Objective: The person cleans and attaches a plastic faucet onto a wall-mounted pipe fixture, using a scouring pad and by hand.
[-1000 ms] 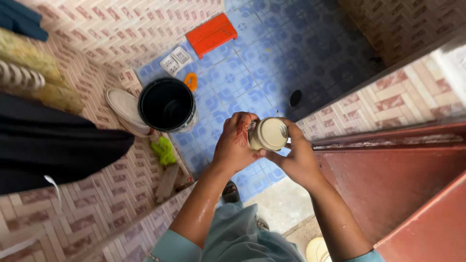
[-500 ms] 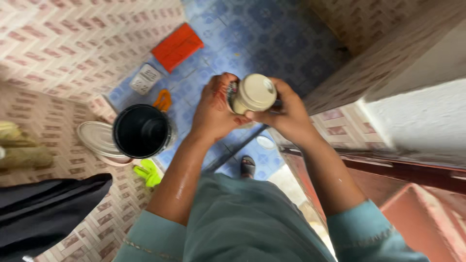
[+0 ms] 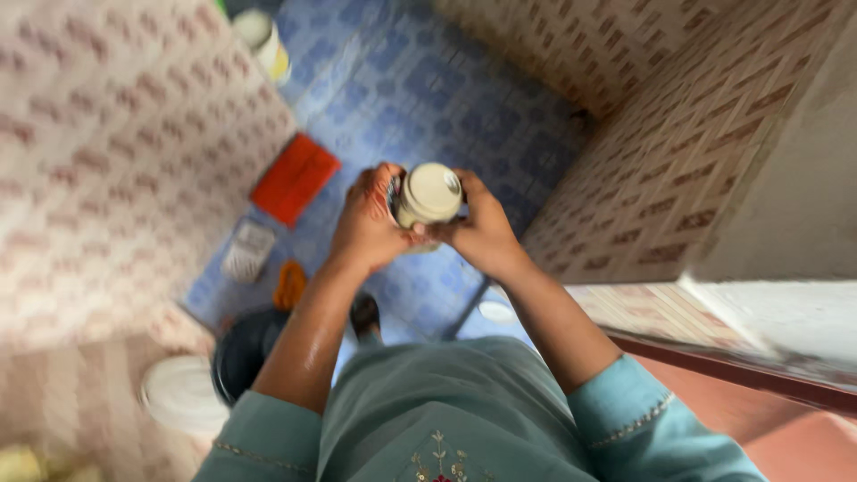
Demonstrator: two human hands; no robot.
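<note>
Both my hands hold a small round container with a cream-coloured lid (image 3: pixel 429 194) in front of my chest, above a blue patterned tile floor. My left hand (image 3: pixel 368 220) wraps around its left side. My right hand (image 3: pixel 479 228) grips it from the right, thumb near the lid's lower edge. The container's body is mostly hidden by my fingers. The frame is blurred by head motion.
On the floor lie an orange-red flat object (image 3: pixel 295 178), a white packet (image 3: pixel 247 251), a small orange item (image 3: pixel 289 284), a black bucket (image 3: pixel 243 351) and a white lid (image 3: pixel 181 395). Patterned tiled walls rise left and right; a red ledge (image 3: pixel 768 393) is at lower right.
My view has swung, so the floor objects shifted down and left in the picture. My hands still hold the container the same way, now nearer the picture's middle.
</note>
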